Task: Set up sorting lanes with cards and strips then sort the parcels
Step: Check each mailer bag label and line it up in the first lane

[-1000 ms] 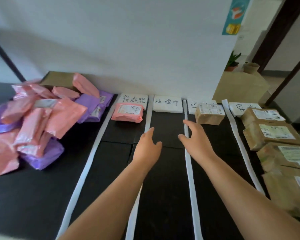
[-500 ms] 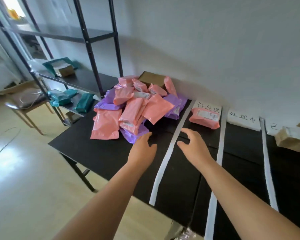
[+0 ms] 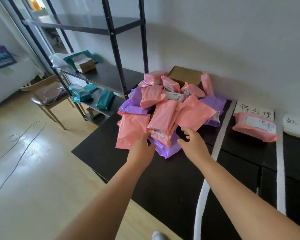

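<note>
Standing far left is a rack [image 3: 102,76] with green bags [image 3: 105,99] on it. Next comes a black table [image 3: 166,179]. A pile [image 3: 164,108] of pink and purple parcels sits at its back left. The left hand [image 3: 142,148] reaches the pile's near edge, fingers straight and together, tips at a pink parcel. The right hand [image 3: 195,144] hovers beside it, fingers apart and a bit bent, holding nothing. Then come a white strip [image 3: 221,134], a card [image 3: 255,110], and a lone parcel [image 3: 255,129] just below it.

A single head-worn view looks forward and down, near over the black table [image 3: 163,179].
</note>
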